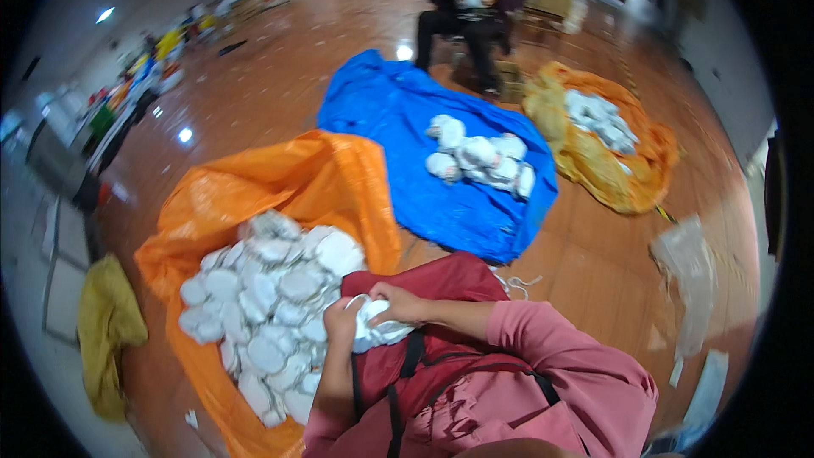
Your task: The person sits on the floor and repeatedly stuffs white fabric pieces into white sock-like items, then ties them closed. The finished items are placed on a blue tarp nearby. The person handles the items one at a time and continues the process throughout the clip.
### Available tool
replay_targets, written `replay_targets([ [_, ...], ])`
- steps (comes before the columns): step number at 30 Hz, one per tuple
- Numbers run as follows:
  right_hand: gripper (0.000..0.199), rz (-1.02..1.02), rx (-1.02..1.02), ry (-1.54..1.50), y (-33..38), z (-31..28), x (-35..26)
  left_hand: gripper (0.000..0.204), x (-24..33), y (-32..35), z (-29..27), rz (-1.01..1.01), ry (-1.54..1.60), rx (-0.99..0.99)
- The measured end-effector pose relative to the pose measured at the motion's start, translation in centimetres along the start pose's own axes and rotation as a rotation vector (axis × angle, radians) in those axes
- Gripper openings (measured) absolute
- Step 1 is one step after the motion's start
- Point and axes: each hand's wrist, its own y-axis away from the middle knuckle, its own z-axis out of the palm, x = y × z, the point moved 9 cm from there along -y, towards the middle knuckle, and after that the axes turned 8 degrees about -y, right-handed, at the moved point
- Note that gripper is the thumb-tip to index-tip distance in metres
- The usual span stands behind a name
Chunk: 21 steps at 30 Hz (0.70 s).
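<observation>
Over my lap, my left hand point(341, 319) and my right hand point(400, 304) are both closed on a soft white cloth piece point(383, 336). A pale loop, perhaps its edge or a cord, stands up between my fingers. Its exact kind I cannot make out. Beneath it lies the dark red apron point(454, 284) across my knees. Just to the left, an open orange sack point(280, 171) holds a big heap of similar rounded white cloth pieces point(264, 309), reaching close to my left hand.
Ahead lies a blue sheet or sack point(365, 110) with several bundled white pieces point(483, 157) on it. Farther right is a yellow-orange sack point(593, 174) with more white pieces. A seated person point(471, 0) works beyond. At far left lies an olive sack point(110, 335); at right, clear plastic point(688, 276).
</observation>
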Motion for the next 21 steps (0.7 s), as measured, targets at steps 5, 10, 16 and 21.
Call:
replay_targets([
  [5,0.047,-0.160,0.088,0.224,0.9,-0.4,-1.7,0.032,3.6,1.8,-1.2,0.229,-0.432,0.137],
  [10,0.043,-0.387,0.049,0.423,2.3,0.9,-4.5,0.031,4.5,2.3,-0.9,0.402,-0.572,0.134],
  [16,0.048,-0.439,-0.148,0.529,2.8,2.4,-6.3,0.030,4.6,2.5,-0.8,0.391,-0.580,0.068],
  [21,0.059,-0.304,-0.338,0.653,1.8,3.0,-7.4,0.029,4.1,2.2,-1.0,0.360,-0.529,0.025],
])
